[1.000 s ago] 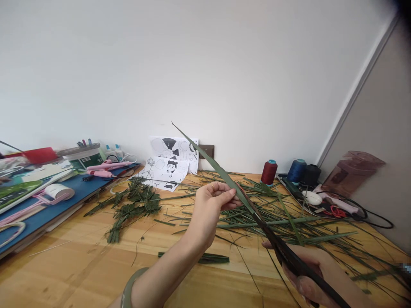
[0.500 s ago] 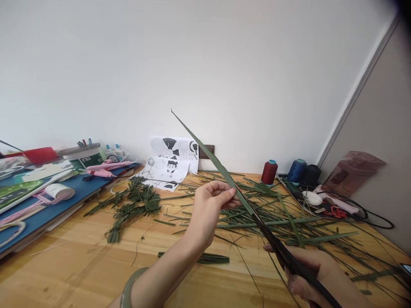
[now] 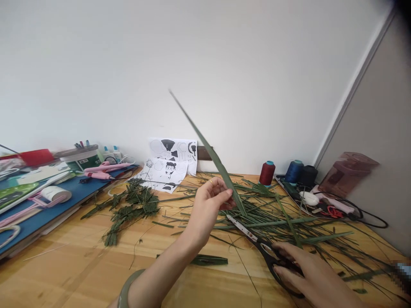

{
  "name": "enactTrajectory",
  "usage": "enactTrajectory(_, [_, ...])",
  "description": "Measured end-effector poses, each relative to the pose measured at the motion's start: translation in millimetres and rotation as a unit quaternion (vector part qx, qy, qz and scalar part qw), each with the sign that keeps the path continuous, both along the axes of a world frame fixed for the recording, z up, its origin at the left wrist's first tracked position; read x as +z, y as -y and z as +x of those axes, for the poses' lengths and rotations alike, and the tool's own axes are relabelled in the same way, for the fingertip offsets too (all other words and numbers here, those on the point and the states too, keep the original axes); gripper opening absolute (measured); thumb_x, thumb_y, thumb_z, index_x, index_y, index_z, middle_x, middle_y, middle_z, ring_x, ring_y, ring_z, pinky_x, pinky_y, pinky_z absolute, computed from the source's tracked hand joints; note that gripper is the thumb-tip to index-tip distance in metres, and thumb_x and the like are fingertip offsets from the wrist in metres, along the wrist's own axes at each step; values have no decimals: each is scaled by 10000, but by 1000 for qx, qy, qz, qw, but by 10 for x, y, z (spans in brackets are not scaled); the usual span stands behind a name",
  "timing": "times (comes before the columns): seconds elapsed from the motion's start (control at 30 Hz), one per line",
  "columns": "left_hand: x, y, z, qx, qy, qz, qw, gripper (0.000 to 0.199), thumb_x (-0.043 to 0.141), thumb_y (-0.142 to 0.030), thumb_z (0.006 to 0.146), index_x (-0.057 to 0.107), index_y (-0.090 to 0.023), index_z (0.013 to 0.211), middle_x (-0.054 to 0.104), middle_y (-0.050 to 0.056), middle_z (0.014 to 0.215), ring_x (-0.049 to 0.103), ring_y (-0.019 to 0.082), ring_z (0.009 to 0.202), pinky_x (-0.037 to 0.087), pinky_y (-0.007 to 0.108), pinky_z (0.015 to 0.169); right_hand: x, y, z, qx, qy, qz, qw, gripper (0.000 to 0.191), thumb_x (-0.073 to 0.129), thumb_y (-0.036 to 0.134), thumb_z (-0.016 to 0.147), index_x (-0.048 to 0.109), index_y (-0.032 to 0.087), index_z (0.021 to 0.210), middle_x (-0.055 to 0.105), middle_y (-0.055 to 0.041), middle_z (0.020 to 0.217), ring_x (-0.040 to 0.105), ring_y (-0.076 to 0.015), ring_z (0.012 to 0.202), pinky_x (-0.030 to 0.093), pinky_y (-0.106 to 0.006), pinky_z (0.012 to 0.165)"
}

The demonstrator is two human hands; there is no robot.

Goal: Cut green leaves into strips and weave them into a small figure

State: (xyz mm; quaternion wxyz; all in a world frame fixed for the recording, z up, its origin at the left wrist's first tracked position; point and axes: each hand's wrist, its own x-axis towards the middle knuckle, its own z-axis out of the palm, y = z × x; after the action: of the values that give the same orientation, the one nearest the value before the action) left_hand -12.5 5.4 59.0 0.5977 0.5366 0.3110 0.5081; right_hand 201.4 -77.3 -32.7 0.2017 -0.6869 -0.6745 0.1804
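Green leaf blade (image 3: 213, 156) pinched by left hand (image 3: 208, 204), narrow tip angled upward; right hand (image 3: 303, 266) loosely grasps black-handled scissors (image 3: 257, 241), points near leaf's lower end.

Finding no readable word, brand or number anywhere. On the front of the green tub (image 3: 93, 160), just making out a small pale label (image 3: 84, 161), but not managing to read its marks. On the printed sheets (image 3: 180, 172) by the wall (image 3: 257, 85), seeing black-and-white drawings (image 3: 168, 144), but not making out any letter or number among them.
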Motion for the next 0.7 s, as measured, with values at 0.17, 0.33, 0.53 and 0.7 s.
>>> enactTrajectory(0.17, [-60, 61, 95, -81, -49, 5, 996, 68, 524, -196, 716, 487, -153, 678, 481, -31, 597, 457, 78, 528, 369, 196, 505, 224, -52, -86, 46, -5, 66, 997, 294, 362, 324, 826, 638, 221, 832, 642, -74, 898, 588, -242, 828, 439, -376, 767])
enactTrajectory(0.33, [-226, 134, 219, -106, -116, 33, 987, 109, 547, -226, 700, 496, -147, 644, 458, -29, 582, 426, 90, 557, 347, 210, 528, 638, -166, -371, 81, -295, 23, 952, 261, 445, 400, 810, 550, 221, 968, 624, -21, 859, 583, -169, 781, 471, -243, 633])
enactTrajectory(0.53, [-321, 129, 232, -114, -174, 42, 977, 128, 558, -240, 691, 497, -143, 634, 469, -17, 585, 435, 107, 576, 358, 234, 552, 655, -229, -409, 73, -286, 31, 955, 192, 480, 304, 806, 536, 178, 673, 549, 23, 601, 524, -117, 590, 417, -215, 556])
enactTrajectory(0.7, [-294, 156, 223, -150, -159, 25, 975, 110, 556, -221, 688, 508, -131, 645, 493, -5, 584, 456, 112, 572, 371, 243, 559, 639, -181, -344, 128, -334, 2, 934, 140, 443, 281, 822, 524, 178, 771, 540, 15, 704, 523, -117, 662, 419, -212, 582])
